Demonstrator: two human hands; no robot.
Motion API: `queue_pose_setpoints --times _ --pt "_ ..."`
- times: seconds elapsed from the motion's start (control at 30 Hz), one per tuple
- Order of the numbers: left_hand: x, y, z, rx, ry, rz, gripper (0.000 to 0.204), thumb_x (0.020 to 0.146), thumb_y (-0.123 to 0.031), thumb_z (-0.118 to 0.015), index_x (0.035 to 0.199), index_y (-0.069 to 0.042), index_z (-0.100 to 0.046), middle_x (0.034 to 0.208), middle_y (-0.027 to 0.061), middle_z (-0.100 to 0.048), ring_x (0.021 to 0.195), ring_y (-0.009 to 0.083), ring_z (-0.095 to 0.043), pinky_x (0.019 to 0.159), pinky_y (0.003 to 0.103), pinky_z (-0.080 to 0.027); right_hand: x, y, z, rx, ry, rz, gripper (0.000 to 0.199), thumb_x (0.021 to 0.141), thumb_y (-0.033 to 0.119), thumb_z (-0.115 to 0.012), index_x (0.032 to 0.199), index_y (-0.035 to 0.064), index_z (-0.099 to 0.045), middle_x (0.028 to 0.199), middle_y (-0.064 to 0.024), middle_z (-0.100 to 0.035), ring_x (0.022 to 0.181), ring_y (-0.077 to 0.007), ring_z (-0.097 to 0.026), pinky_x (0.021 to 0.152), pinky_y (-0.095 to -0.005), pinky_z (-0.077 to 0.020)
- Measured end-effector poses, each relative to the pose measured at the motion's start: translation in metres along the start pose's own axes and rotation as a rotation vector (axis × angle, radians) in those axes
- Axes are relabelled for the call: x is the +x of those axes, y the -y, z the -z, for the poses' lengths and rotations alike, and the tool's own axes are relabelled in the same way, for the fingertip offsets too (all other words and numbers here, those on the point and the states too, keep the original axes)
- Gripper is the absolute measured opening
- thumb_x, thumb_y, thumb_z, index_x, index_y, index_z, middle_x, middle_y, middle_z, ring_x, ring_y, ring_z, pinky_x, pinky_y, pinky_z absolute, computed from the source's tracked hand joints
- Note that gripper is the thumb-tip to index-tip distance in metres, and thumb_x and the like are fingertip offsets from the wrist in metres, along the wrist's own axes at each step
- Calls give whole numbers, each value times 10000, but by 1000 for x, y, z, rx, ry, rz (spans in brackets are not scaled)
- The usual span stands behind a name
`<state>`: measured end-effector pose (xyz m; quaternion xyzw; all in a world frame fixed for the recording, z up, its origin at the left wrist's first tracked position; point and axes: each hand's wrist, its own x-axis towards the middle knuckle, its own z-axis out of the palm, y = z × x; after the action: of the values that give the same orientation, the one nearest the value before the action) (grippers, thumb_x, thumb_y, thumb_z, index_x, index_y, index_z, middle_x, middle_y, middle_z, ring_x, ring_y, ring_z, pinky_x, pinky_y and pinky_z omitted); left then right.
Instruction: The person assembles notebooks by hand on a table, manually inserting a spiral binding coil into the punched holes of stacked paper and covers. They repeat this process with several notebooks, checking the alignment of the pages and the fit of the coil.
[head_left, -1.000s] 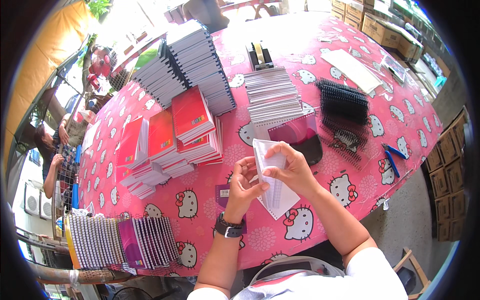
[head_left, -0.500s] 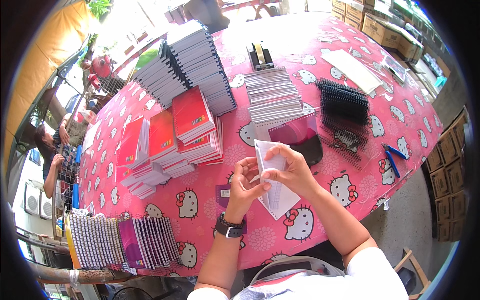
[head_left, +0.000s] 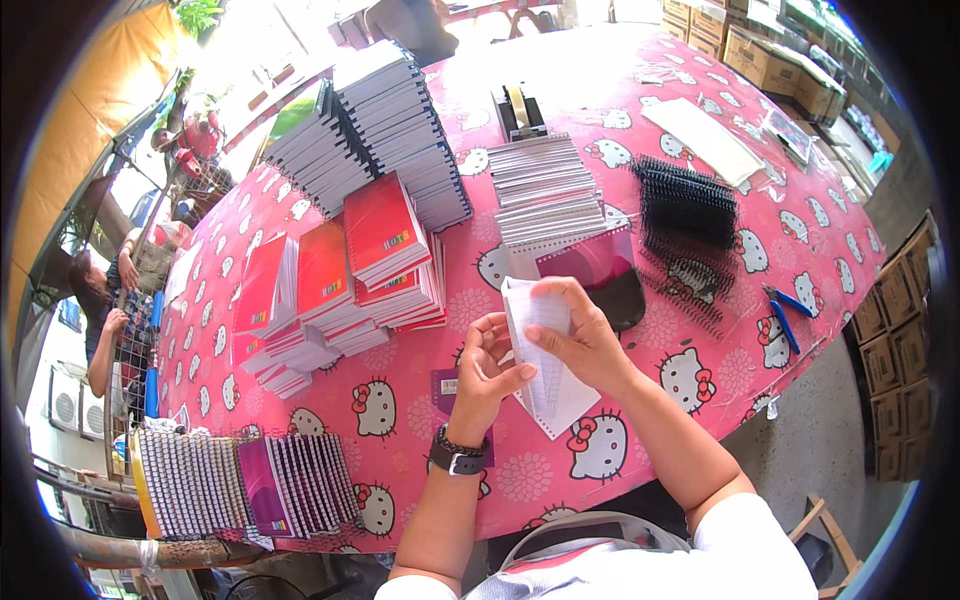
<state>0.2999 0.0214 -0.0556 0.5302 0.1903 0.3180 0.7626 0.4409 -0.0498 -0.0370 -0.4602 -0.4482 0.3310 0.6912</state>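
Note:
A small block of lined notebook pages (head_left: pixel 540 360) is held upright and slightly bowed between my two hands over the table. My right hand (head_left: pixel 582 338) grips its upper right side, thumb across the front and fingers behind. Along the left edge, my left hand (head_left: pixel 488 378) cups the pages, its thumb against their front. A loose white sheet with punched holes along one edge (head_left: pixel 560 412) lies beneath them. Under my left wrist, a purple cover (head_left: pixel 445 388) is partly hidden. Just beyond my hands, another purple cover (head_left: pixel 595 262) rests by a stack of punched page blocks (head_left: pixel 548 190).
Red notebooks (head_left: pixel 325 265) and tall stacks of coil-bound books (head_left: pixel 405 140) stand left. Bound notebooks (head_left: pixel 240 485) line the near left edge. Black spiral coils (head_left: pixel 688 215), blue-handled pliers (head_left: pixel 785 318) and a tape dispenser (head_left: pixel 518 112) are on the pink table. Another person (head_left: pixel 95 310) is far left.
My right thumb has slid slightly up the page block, and the block's top has tipped a little to the left. My left hand has barely moved.

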Motion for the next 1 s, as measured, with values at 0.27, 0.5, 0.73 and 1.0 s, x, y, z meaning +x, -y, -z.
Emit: queue_pose_setpoints --times 0.27,0.5,0.73,1.0 --pt "-1 -1 -3 39 7 -6 691 674 -71 -761 1232 -25 -355 1179 107 -467 1119 194 -480 929 354 -437 2 -5 8 -230 85 167 272 763 208 -741 894 29 -584 900 -51 -577 839 -148 -541 726 -277 -443" --pt "0 0 0 10 9 -7 686 675 -62 -752 1232 -26 -353 1180 107 -468 1120 194 -481 931 354 -433 2 -6 7 -180 67 118 348 722 255 -770 896 33 -565 879 -40 -566 825 -138 -533 718 -276 -438" --pt "0 0 2 7 -6 -22 691 680 -93 -756 1237 -33 -351 1180 107 -472 1124 193 -474 934 352 -423 -3 3 -2 -28 27 10 369 853 136 -634 1183 57 -487 990 -42 -566 923 -126 -523 814 -286 -432" --pt "0 0 2 3 -6 -31 701 683 -106 -767 1240 -35 -346 1182 106 -471 1124 194 -472 931 353 -426 1 -4 3 -109 127 137 462 902 88 -545 1338 86 -393 1255 -88 -502 1052 -141 -502 867 -289 -413"
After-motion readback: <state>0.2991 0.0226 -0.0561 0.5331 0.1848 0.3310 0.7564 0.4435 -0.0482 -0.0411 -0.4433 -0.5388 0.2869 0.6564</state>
